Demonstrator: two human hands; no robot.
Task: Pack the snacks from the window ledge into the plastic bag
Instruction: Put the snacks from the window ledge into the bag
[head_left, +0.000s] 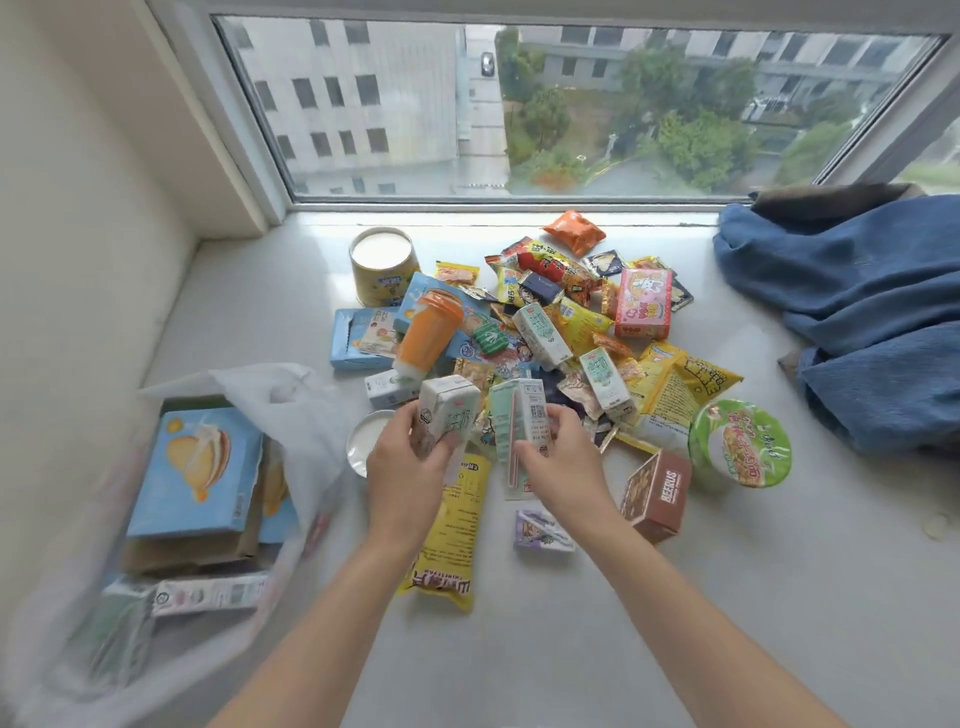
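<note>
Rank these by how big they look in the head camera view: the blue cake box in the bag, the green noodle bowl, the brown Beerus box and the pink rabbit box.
1. Blue cake box, though it lies nearest the camera.
2. Green noodle bowl.
3. Brown Beerus box and pink rabbit box: too alike to rank.

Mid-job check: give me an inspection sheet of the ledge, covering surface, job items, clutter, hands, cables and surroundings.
Surface: pale window ledge, snacks heaped at its middle.
Job's things: plastic bag at left, open, already holding a blue box and a carton; snack pile still unpacked, with a noodle cup, an orange bottle and a yellow tub.
Clutter: blue cloth bunched at right.
Hands: left hand grips a milk carton; right hand grips a second milk carton.
Cables: nothing seen.
Surroundings: window behind, buildings and trees outside; wall at left.
</note>
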